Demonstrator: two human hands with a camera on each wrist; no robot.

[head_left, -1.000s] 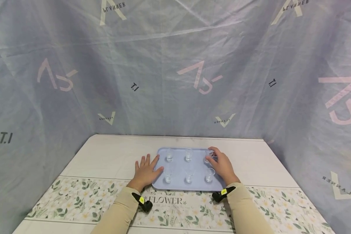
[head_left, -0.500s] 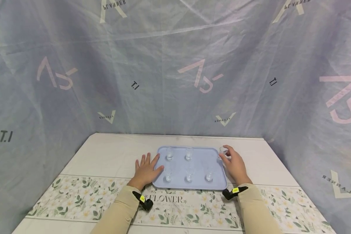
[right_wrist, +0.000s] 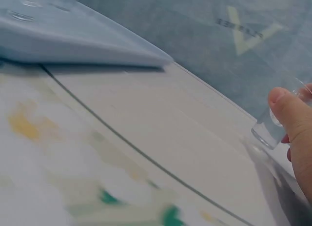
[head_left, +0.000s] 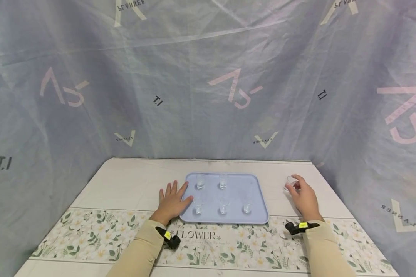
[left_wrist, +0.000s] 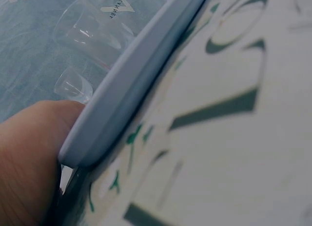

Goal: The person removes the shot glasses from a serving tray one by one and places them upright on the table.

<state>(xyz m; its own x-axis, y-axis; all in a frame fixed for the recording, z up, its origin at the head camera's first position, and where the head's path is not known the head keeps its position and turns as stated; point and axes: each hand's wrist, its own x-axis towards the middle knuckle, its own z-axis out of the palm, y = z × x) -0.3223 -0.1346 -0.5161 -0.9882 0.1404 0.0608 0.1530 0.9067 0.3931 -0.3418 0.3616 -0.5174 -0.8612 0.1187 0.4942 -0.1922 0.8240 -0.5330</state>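
Note:
My right hand [head_left: 305,198] pinches a small clear shot glass [head_left: 288,183] between thumb and fingers, off to the right of a pale blue tray [head_left: 211,197]. In the right wrist view, the thick base of this glass [right_wrist: 267,132] hangs close over the white tabletop, and its upper part is partly covered by the thumb. On the tray's left edge rests my left hand [head_left: 172,203], fingers spread and straight. Several like glasses stand upright on the tray: two at the back, including one glass [head_left: 223,181] in the middle, and three in front, with one glass [head_left: 247,207] at the right.
A floral-printed strip [head_left: 249,246] with the word FLOWER runs across the white table [head_left: 135,181] in front of the tray. Grey printed curtains [head_left: 194,115] close in the back and both sides. Dark straps with small devices sit on both wrists.
My right hand has lifted the glass from the tray's back right corner and carried it rightward, past the rim and over the table. The left hand stays in place.

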